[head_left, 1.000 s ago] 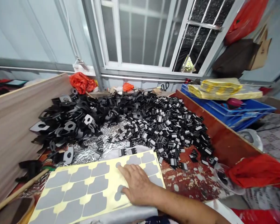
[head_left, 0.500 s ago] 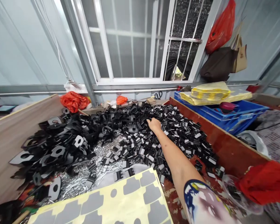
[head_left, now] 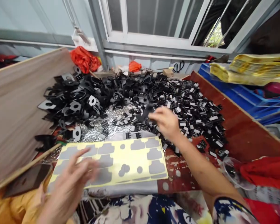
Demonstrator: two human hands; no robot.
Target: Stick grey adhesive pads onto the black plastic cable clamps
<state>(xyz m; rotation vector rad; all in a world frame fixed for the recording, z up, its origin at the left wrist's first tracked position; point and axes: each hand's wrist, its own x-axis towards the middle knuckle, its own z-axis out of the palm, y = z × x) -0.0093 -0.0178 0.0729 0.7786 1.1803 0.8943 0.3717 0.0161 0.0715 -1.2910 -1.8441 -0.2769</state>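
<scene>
My right hand (head_left: 166,122) hovers over the near edge of a big heap of black plastic parts (head_left: 135,99), its fingers pinched on one black part (head_left: 145,114). My left hand (head_left: 71,182), blurred by motion, is spread open over the left end of a yellow backing sheet (head_left: 121,160) that carries grey stickers. The sheet lies flat in front of me, on a grey layer at the table's near edge. Small shiny metal pins (head_left: 100,132) lie between the sheet and the black heap.
A wooden board (head_left: 16,105) walls the left side and a red-brown board (head_left: 233,118) the right. A blue crate (head_left: 247,93) with yellow sheets sits at the right. Red cloth (head_left: 268,171), a clear cup (head_left: 231,174) and a wooden stick (head_left: 23,169) lie near.
My right hand has drawn back from far in the heap toward me with a black part. My left hand has come into view over the sheet. The camera has tilted down.
</scene>
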